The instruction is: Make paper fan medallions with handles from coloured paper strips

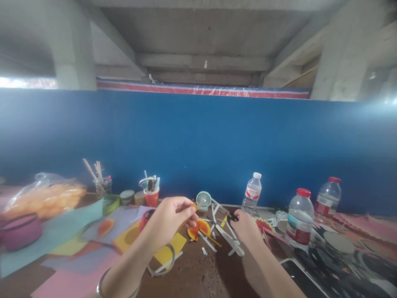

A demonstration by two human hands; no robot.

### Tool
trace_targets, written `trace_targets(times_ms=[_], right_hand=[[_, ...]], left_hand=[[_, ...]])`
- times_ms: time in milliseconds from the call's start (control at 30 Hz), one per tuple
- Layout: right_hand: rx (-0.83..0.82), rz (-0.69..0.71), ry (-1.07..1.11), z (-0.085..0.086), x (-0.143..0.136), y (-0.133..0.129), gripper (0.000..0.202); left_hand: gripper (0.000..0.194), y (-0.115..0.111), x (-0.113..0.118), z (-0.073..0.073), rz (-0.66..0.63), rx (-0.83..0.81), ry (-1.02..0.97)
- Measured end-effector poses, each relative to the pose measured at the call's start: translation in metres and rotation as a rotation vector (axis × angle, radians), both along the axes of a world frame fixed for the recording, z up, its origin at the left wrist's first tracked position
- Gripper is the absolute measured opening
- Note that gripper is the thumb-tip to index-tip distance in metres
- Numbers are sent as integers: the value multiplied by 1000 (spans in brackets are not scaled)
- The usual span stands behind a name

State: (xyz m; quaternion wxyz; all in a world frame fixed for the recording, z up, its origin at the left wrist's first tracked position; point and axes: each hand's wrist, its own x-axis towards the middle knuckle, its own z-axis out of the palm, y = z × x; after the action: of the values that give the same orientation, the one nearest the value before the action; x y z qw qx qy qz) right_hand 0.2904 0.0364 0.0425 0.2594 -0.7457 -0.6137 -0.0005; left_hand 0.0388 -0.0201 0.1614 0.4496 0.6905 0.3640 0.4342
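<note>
A: What were the hands doing at the crowded worktable?

B: The person's left hand (182, 213) pinched a small orange scrap of paper (194, 205) between thumb and fingers, above the middle of the brown tabletop (198, 277). The right hand (243, 223) was closed around a dark-handled tool (232, 217), apparently scissors, its blades hard to make out.

A: How far along was the work?

B: Partway, by the look of it. Some cutting seemed done: an orange-and-yellow scalloped paper piece (204, 226) lay just below the left hand, near a scatter of narrow white strips (229, 238). A flat yellow paper sheet (180, 244) and a large pink paper sheet (77, 275) suggested material left to use; how much remained could not be told.

A: And the setting?

B: A red paper cup of tools (151, 198), a round pale-green fan (204, 200) and a clear white-capped plastic bottle (252, 192) stood along the back edge, before a plain blue partition (198, 145). Bare grey concrete beams (201, 61) crossed overhead.
</note>
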Motion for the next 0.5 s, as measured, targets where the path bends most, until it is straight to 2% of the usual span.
trace_targets(times_ms=[133,267,367,500], right_hand=[[125,13,50,1,-7,1,33],[348,25,-116,-6,-13,-4,55],[456,110,-209,-9,-16,-8,54],[454,129,-135,-3,-26,-14,46]], left_hand=[[17,-2,-5,5,32,14,37],[17,0,-9,4,48,18,85],[19,2,-14,4,66,44,93],[18,3,-16,-1,14,46,160]])
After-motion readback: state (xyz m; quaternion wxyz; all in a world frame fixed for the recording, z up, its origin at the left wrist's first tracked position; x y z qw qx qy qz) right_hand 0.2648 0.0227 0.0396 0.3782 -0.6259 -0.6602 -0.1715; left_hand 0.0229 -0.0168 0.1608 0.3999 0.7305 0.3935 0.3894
